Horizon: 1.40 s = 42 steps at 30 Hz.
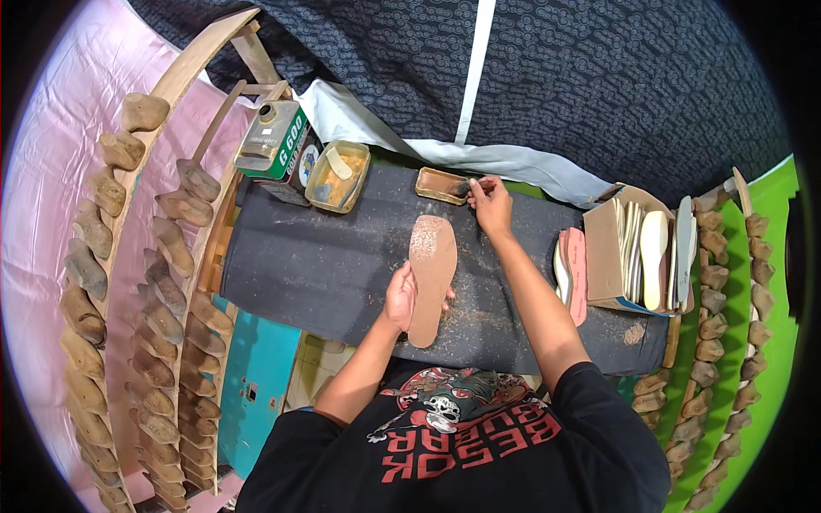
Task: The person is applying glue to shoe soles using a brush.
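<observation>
My left hand (399, 297) grips a brown insole (431, 286) by its narrower part, thumb on the near side and fingertips showing at the other edge. The insole is held up above the table, its wide end pointing away from me and speckled with pale, rough patches. With pinched fingers, my right hand (492, 208) holds a small dark brush (462, 188), mostly hidden by the fingers. The brush is at the right end of a shallow rectangular tray (424, 193) with a brownish inside.
A dark cloth strewn with crumbs covers the table (282, 256). At the back left stand a metal can (272, 150) and a stained tub (366, 175). On the right are pink insoles (575, 274) and a cardboard box (604, 256) of pale insoles. Racks of wooden shoe lasts (85, 269) flank both sides.
</observation>
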Each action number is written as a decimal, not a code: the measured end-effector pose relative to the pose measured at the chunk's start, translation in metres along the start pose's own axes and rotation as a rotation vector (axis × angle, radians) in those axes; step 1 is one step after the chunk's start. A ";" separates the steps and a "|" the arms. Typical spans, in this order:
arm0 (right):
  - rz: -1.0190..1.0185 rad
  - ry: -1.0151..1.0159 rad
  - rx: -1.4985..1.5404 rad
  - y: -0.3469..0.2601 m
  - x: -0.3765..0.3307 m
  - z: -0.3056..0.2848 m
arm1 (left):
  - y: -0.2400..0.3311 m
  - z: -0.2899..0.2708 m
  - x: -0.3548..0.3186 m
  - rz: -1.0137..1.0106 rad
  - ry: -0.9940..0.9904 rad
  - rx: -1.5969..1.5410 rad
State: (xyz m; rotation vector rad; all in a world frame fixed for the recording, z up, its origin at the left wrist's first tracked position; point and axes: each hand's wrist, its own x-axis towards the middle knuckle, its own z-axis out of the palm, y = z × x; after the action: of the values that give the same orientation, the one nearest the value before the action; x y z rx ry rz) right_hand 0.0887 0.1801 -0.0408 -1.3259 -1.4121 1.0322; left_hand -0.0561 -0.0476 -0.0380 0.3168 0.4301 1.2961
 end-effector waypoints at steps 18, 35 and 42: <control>-0.226 0.006 0.211 -0.116 -0.100 -0.045 | 0.015 0.011 0.037 -0.015 -0.042 0.009; -0.389 0.121 -0.073 -0.125 -0.129 -0.062 | 0.025 0.024 0.047 0.012 -0.085 -0.033; -0.419 0.132 -0.116 -0.143 -0.126 -0.058 | 0.028 0.024 0.047 -0.025 -0.078 0.012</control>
State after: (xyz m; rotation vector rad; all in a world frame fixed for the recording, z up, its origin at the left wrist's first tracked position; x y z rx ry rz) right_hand 0.1126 0.0438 0.1022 -1.0911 -1.5790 0.5831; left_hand -0.0585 0.0052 -0.0102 0.3694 0.3750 1.2533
